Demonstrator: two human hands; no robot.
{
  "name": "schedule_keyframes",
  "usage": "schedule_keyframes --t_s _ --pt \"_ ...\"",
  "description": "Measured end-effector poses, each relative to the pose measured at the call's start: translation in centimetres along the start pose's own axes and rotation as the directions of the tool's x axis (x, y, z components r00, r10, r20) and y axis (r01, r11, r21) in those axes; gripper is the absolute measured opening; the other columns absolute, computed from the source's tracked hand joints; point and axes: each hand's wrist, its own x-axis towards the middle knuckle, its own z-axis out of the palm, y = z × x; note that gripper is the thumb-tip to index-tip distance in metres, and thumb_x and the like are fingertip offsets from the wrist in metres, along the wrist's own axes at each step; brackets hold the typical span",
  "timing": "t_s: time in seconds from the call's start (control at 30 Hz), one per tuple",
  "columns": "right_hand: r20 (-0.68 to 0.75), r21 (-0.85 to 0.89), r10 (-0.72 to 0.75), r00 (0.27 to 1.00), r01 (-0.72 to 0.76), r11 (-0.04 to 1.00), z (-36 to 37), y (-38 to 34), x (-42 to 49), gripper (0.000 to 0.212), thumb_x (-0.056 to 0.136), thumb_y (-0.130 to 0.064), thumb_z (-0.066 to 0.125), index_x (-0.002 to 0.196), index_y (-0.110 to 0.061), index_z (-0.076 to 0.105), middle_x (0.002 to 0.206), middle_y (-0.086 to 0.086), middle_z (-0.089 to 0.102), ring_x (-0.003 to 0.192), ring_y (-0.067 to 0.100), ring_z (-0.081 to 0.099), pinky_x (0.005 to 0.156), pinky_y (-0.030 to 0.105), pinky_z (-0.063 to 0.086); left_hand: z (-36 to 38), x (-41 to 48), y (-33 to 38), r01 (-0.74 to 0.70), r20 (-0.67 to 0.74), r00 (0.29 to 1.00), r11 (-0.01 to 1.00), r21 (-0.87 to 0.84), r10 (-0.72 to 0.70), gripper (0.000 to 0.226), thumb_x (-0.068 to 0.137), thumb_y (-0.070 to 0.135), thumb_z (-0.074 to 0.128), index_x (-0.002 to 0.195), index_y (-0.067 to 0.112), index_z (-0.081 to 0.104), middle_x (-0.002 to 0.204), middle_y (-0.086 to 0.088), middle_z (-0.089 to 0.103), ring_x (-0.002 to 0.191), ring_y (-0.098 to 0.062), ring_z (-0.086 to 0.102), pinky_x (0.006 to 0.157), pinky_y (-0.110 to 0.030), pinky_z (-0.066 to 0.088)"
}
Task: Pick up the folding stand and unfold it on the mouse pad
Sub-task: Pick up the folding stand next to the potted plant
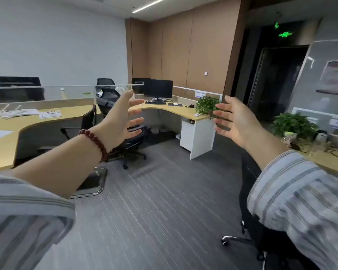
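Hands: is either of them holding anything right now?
No, the left hand and the right hand are both open and empty, raised in mid-air with fingers spread.

sleeves (304, 195) grey striped | bracelet (95, 142) dark red | carpet (154, 201) grey

A green lit exit sign (285, 34) hangs above the dark doorway, its characters too blurred to read. The wall poster (335, 76) and papers (50, 114) on the table carry print too small to make out.
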Motion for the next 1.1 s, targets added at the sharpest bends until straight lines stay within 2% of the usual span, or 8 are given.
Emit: schedule_keyframes --t_s 0.1,0.3,0.43,0.57,0.63,0.87,0.97,1.1 --pt "0.002 -0.008 0.002 1.0 -0.002 1.0 0.4 0.2 1.6 0.029 0.089 -0.045 0.05 0.09 -0.02 0.065 0.105 0.004 0.061 0.097 0.021 0.056 0.088 0.039 0.049 -0.1 1.9 -0.1 0.001 -0.001 1.0 1.0 -0.01 -0.001 0.042 0.087 0.057 0.038 0.096 0.028 0.066 0.127 0.0 0.054 0.116 -0.022 0.053 0.106 -0.051 0.037" --pt "-0.005 -0.016 -0.006 1.0 0.006 1.0 1.0 2.0 10.7 0.029 0.089 -0.045 0.05 0.094 -0.02 0.065 0.125 0.008 0.061 0.115 0.026 0.057 0.089 0.04 0.05 1.2 11.1 -1.5 -0.003 -0.041 0.999 0.999 -0.033 0.002 0.039 0.087 0.056 0.038 0.108 0.032 0.06 0.129 0.0 0.056 0.113 -0.023 0.055 0.103 -0.05 0.04" --pt "-0.012 -0.015 -0.016 1.0 0.016 1.0 1.1 2.5 18.8 0.031 0.089 -0.046 0.049 0.095 -0.02 0.065 0.123 0.008 0.062 0.113 0.025 0.058 0.089 0.039 0.051 3.0 18.6 -1.7 -0.014 -0.059 0.998 0.999 -0.053 0.011 0.034 0.087 0.056 0.04 0.107 0.036 0.059 0.122 -0.003 0.059 0.11 -0.023 0.057 0.095 -0.046 0.045" --pt "-0.017 -0.012 -0.017 1.0 0.017 1.0 1.0 2.2 27.4 0.029 0.09 -0.044 0.049 0.095 -0.02 0.064 0.122 0.008 0.061 0.11 0.025 0.058 0.088 0.039 0.051 5.0 26.9 -1.1 -0.009 -0.041 0.999 0.999 -0.037 0.007 0.041 0.088 0.055 0.038 0.103 0.028 0.065 0.12 -0.002 0.06 0.111 -0.021 0.057 0.092 -0.043 0.046" --pt "-0.017 -0.014 -0.023 1.0 0.022 1.0 0.9 2.1 31.7 0.026 0.091 -0.042 0.05 0.092 -0.02 0.065 0.12 0.007 0.062 0.108 0.024 0.059 0.09 0.04 0.051 6.0 31.2 -0.7 -0.014 -0.032 0.999 1.0 -0.025 0.013 0.041 0.09 0.052 0.037 0.097 0.026 0.067 0.122 -0.002 0.059 0.111 -0.02 0.057 0.086 -0.039 0.046" --pt "-0.019 0.042 -0.018 1.0 0.019 0.999 1.4 2.7 45.4 0.022 0.092 -0.036 0.05 0.095 -0.018 0.064 0.117 0.007 0.064 0.109 0.024 0.06 0.094 0.039 0.05 7.6 44.3 -0.9 -0.023 -0.042 0.999 0.997 -0.075 0.02 0.037 0.09 0.048 0.04 0.1 0.025 0.068 0.119 0.0 0.06 0.108 -0.021 0.057 0.085 -0.039 0.046" --pt "-0.015 0.074 -0.016 1.0 0.017 0.997 2.9 3.8 51.4 0.021 0.092 -0.034 0.051 0.096 -0.017 0.063 0.115 0.008 0.064 0.104 0.024 0.062 0.089 0.035 0.051 7.6 50.3 -1.6 -0.019 -0.051 0.999 0.995 -0.098 0.014 0.038 0.09 0.047 0.041 0.107 0.023 0.066 0.117 -0.001 0.06 0.109 -0.021 0.057 0.092 -0.042 0.045" --pt "-0.034 0.085 -0.022 0.999 0.025 0.996 5.6 5.9 59.8 0.017 0.092 -0.03 0.054 0.097 -0.016 0.062 0.116 0.009 0.063 0.102 0.023 0.063 0.084 0.032 0.054 6.9 59.1 -2.9 -0.004 -0.056 0.998 0.994 -0.109 -0.002 0.032 0.09 0.044 0.044 0.102 0.022 0.065 0.113 0.0 0.061 0.107 -0.02 0.059 0.087 -0.039 0.045"
